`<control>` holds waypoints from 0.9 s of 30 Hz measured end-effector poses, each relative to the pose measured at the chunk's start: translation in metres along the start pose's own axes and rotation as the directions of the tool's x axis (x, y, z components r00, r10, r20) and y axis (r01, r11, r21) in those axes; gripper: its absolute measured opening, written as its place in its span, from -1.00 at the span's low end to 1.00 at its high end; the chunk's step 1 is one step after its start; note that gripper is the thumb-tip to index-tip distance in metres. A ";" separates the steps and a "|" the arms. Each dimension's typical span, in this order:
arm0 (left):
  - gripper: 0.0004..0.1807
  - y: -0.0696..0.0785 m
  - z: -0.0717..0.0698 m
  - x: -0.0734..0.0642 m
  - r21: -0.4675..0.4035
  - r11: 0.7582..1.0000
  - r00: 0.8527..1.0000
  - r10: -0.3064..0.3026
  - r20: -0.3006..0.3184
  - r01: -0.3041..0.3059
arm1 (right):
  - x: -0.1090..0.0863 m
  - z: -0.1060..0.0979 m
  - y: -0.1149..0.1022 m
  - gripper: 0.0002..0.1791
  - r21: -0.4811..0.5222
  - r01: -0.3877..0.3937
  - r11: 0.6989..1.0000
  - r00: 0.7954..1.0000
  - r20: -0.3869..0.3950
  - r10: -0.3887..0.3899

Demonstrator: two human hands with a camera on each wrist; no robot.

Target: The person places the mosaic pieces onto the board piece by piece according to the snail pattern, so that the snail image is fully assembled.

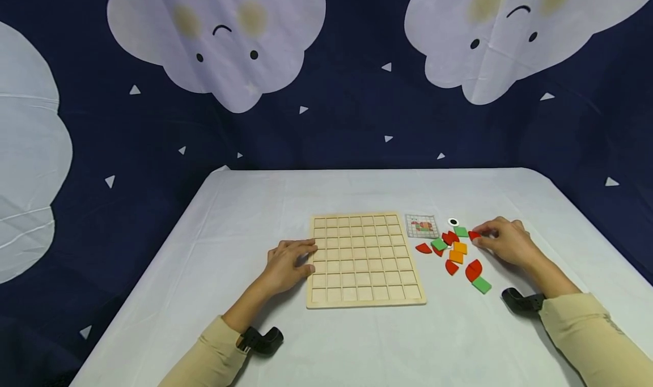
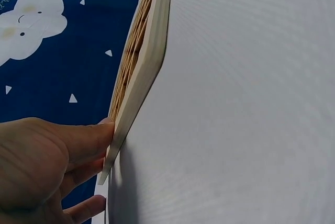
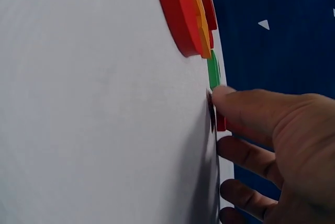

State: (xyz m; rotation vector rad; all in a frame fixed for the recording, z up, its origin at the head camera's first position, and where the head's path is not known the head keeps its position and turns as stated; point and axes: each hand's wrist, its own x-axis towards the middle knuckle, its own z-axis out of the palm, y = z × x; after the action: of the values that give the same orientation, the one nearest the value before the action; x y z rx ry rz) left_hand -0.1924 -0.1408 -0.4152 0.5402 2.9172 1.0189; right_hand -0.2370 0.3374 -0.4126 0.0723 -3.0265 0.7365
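In the head view a square wooden grid board (image 1: 364, 259) lies flat on the table, its cells bare. My left hand (image 1: 288, 265) rests at its left edge, thumb and fingers spread and touching the rim. The left wrist view shows the thumb (image 2: 91, 140) against the board's edge (image 2: 138, 85). To the right, my right hand (image 1: 507, 241) pinches a red quarter-circle piece (image 1: 474, 235) between thumb and fingers, low at the tabletop. In the right wrist view that red piece (image 3: 221, 123) is partly hidden behind the thumb.
Right of the board lie several loose red quarter-circles (image 1: 423, 248), green squares (image 1: 481, 285) and orange squares (image 1: 456, 256). A white round piece with a black centre (image 1: 453, 222) lies behind them. A small pattern card (image 1: 422, 226) sits beside the board's far right corner.
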 end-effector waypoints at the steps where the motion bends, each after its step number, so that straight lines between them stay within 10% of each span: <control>1: -0.53 0.000 0.000 0.000 0.000 1.000 1.000 0.000 0.000 0.000 | -0.001 0.000 0.000 -0.60 0.003 -0.007 1.000 1.000 0.004 0.007; 27: -0.52 0.000 0.002 0.003 -0.022 1.000 1.000 0.005 -0.009 -0.005 | -0.001 0.026 -0.103 -0.68 0.119 0.180 0.976 0.983 0.019 -0.184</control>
State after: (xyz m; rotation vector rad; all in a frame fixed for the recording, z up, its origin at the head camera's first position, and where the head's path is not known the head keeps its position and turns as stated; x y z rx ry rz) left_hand -0.1947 -0.1382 -0.4164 0.5444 2.9102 1.0552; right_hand -0.2314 0.2344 -0.3883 0.3610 -2.9490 0.9007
